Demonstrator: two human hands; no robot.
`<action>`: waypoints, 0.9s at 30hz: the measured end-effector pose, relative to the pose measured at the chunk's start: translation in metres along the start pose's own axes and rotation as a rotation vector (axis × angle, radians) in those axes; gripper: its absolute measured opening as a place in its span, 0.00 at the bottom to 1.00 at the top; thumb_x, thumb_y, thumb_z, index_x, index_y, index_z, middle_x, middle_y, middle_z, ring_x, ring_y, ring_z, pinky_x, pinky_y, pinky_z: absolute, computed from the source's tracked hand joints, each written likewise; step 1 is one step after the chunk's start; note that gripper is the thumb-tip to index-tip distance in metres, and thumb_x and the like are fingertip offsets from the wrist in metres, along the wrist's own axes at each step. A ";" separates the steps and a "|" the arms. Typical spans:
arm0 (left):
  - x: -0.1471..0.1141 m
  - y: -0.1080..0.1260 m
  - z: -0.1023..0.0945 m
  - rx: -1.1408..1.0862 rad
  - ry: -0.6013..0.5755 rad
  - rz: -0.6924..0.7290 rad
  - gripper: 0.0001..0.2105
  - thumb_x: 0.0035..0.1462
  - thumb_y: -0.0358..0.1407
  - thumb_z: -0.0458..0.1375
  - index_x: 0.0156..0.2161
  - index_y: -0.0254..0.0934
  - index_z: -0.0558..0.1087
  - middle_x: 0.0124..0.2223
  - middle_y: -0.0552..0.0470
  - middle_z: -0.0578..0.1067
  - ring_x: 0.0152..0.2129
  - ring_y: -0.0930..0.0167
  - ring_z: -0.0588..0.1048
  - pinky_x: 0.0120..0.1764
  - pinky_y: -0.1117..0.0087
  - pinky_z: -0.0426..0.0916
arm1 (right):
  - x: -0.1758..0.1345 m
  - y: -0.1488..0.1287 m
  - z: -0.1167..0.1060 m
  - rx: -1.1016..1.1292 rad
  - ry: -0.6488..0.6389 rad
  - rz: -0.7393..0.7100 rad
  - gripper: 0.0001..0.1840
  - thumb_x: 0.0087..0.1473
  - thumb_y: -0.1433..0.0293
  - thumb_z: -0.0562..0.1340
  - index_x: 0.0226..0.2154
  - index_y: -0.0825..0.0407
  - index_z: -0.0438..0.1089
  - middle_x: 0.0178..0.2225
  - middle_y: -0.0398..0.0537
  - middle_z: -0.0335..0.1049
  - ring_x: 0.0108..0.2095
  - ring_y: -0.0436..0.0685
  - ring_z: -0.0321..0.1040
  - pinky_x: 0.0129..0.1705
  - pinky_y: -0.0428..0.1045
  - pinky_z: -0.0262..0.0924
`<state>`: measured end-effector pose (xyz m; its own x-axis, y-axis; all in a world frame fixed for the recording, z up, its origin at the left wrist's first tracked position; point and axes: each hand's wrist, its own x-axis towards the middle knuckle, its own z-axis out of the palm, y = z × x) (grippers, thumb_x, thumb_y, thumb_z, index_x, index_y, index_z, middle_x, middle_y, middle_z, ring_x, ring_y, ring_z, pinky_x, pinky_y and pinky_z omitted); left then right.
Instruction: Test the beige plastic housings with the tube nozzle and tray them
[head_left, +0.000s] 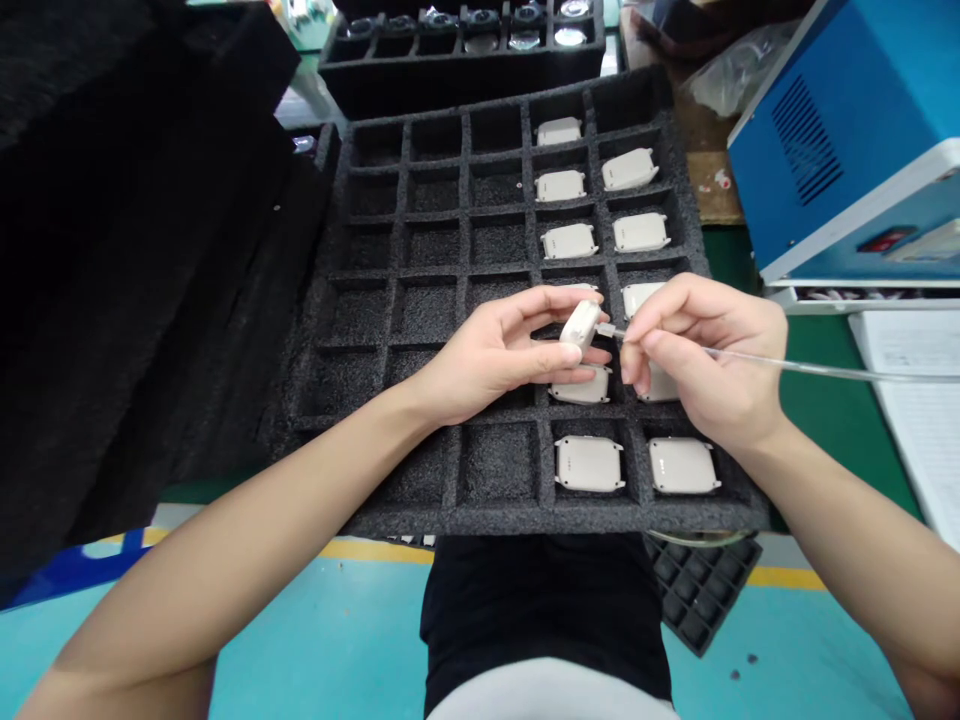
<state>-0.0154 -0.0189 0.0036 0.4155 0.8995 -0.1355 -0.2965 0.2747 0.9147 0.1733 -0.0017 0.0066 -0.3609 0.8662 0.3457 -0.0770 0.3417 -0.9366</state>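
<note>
My left hand [487, 355] pinches a small off-white watch case [579, 327] between thumb and fingers, tilted up on its edge above the foam tray. My right hand [716, 350] is closed on a thin clear tube [825, 367], which runs off past the right edge of the view. The tube's pale tip [609, 330] points at the side of the case; whether they touch I cannot tell. Beneath both hands lies the black foam tray [465, 520]. Similar cases, such as one watch case [590, 465] near the front, lie in its two right-hand columns, some partly hidden by my hands.
A blue machine [870, 130] stands at the right, with white papers [907, 420] below it. Dark foam blocks [135, 250] rise at the left. Behind the tray sits another foam tray [465, 75] holding round shiny parts. A gridded black tray [701, 590] is lower down, below the bench edge.
</note>
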 end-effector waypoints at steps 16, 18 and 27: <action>0.000 -0.001 -0.002 0.040 -0.029 0.013 0.17 0.52 0.28 0.62 0.49 0.37 0.72 0.55 0.45 0.70 0.51 0.56 0.71 0.49 0.56 0.73 | 0.000 0.002 0.000 0.028 -0.012 -0.038 0.06 0.52 0.77 0.59 0.26 0.55 0.68 0.17 0.40 0.67 0.15 0.46 0.62 0.17 0.42 0.57; 0.000 0.000 -0.001 0.042 -0.025 0.009 0.17 0.52 0.28 0.62 0.49 0.37 0.72 0.55 0.46 0.70 0.51 0.56 0.71 0.49 0.56 0.73 | 0.000 0.002 0.000 0.031 -0.011 -0.037 0.05 0.52 0.76 0.60 0.26 0.55 0.68 0.17 0.40 0.67 0.15 0.46 0.62 0.17 0.42 0.57; 0.000 0.001 -0.001 0.025 -0.022 -0.017 0.18 0.52 0.28 0.62 0.50 0.38 0.71 0.55 0.46 0.71 0.46 0.59 0.75 0.49 0.57 0.72 | 0.000 0.003 0.000 0.017 0.006 -0.032 0.05 0.52 0.75 0.61 0.26 0.54 0.69 0.17 0.40 0.67 0.15 0.46 0.62 0.17 0.42 0.58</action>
<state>-0.0165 -0.0183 0.0037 0.4388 0.8872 -0.1426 -0.2680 0.2807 0.9216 0.1735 -0.0007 0.0037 -0.3526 0.8570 0.3759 -0.1040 0.3634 -0.9258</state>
